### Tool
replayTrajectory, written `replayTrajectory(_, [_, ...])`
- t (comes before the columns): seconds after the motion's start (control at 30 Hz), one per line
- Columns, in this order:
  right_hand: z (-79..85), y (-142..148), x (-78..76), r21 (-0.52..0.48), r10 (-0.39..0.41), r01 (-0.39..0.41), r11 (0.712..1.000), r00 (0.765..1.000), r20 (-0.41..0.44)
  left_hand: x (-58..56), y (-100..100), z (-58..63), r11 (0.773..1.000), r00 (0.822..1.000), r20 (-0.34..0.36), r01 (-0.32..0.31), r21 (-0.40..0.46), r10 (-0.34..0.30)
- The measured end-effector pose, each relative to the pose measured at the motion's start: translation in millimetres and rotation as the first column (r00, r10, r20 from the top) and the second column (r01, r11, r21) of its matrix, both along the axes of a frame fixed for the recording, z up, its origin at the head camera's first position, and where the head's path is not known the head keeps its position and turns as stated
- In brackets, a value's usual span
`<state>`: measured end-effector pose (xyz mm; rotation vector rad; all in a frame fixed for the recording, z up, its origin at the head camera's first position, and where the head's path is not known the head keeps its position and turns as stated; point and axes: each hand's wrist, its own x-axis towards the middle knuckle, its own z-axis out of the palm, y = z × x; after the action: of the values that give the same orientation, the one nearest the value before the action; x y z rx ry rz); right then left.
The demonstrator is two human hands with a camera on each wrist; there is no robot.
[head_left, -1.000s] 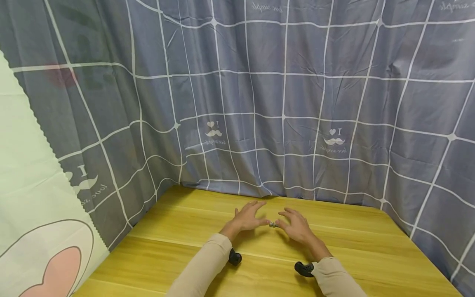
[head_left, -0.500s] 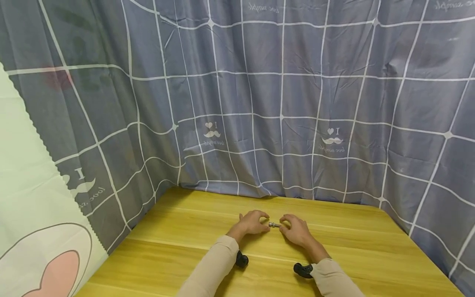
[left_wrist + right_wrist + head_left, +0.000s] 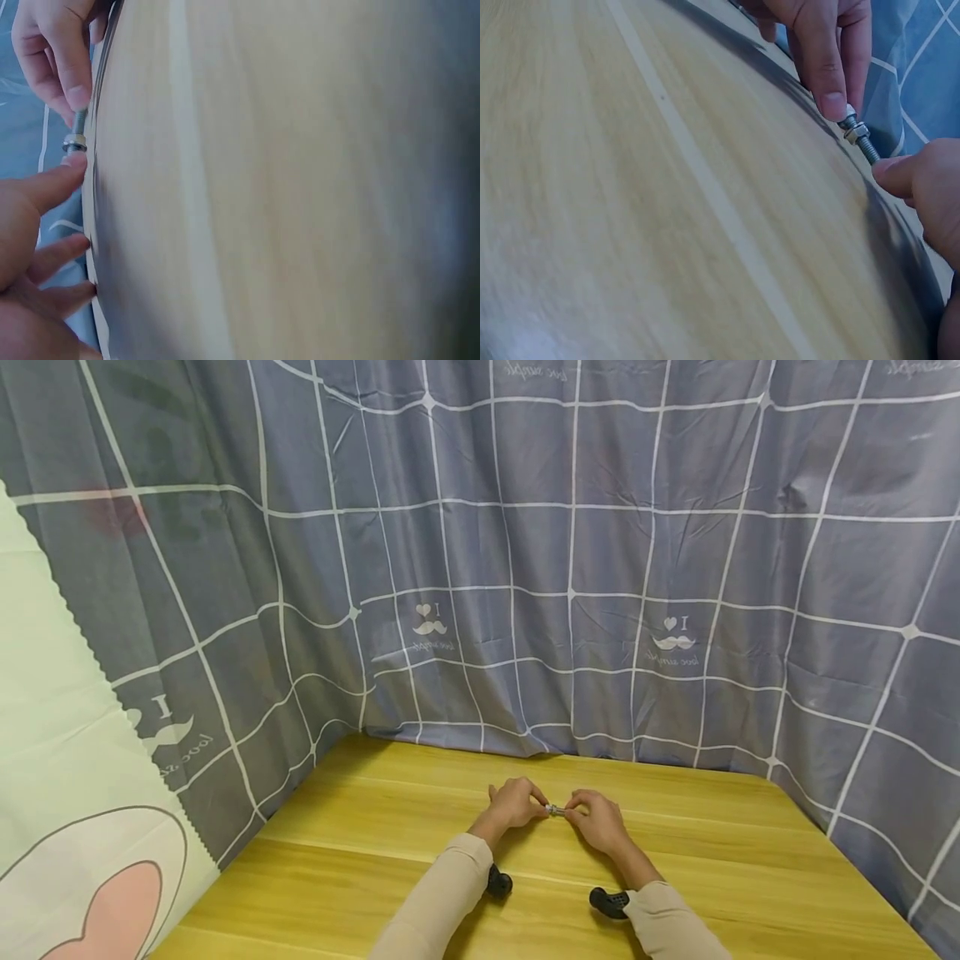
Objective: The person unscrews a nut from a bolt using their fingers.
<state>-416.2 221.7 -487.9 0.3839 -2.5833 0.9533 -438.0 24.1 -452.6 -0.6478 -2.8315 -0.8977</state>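
Observation:
A small metal bolt (image 3: 556, 811) spans the gap between both hands above the table. My left hand (image 3: 514, 803) pinches it at the head end, thumb and fingertips hiding most of the head. At the threaded end, my right hand (image 3: 600, 822) grips the shank's tip between thumb and fingers. In the right wrist view a nut (image 3: 856, 133) sits on the thread close to the left fingertips, with bare thread (image 3: 868, 150) running from it to the right thumb. The left wrist view also shows the nut (image 3: 74, 141), just beyond the left thumb.
The hands are over a yellow wood-grain table (image 3: 360, 827). A grey-blue checked curtain (image 3: 525, 552) hangs behind and along its sides, with a pale cloth (image 3: 67, 735) at the left. Black devices (image 3: 498, 882) stick out at both wrists.
The fingers, spread wide a second ago, have curled in toward the bolt. Both hands have come closer together and now pinch its two ends.

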Motion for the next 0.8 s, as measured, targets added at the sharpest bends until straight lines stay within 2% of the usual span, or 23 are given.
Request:
replayTrajectory(0.2, [4.2, -2, 0.1, -0.042, 0.039, -0.038, 0.998, 0.999, 0.026, -4.8, -5, -2.3, 0.998, 0.998, -0.023, 0.058, 0.035, -0.057])
replayTrajectory(0.43, [9.2, -5, -1.3, -0.111, 0.029, -0.030, 0.993, 0.999, -0.017, -11.8, -10, -0.9, 0.980, 0.985, -0.057, 0.166, 0.110, -0.161])
replayTrajectory(0.6, [19.8, -7, -1.8, -0.176, 0.045, -0.038, 0.984, 0.998, 0.033, -14.6, -16, 4.6, 0.965, 0.979, -0.080, 0.199, 0.169, -0.188])
replayTrajectory(0.7, [27.8, -8, 0.9, -0.224, 0.036, -0.025, 0.974, 0.998, 0.049, -12.0, -17, 9.2, 0.949, 0.975, -0.081, 0.219, 0.228, -0.205])
replayTrajectory(0.8, [35.0, -7, 3.7, -0.281, 0.008, 0.006, 0.960, 0.999, 0.048, -8.5, -14, 13.0, 0.917, 0.975, -0.040, 0.218, 0.335, -0.217])
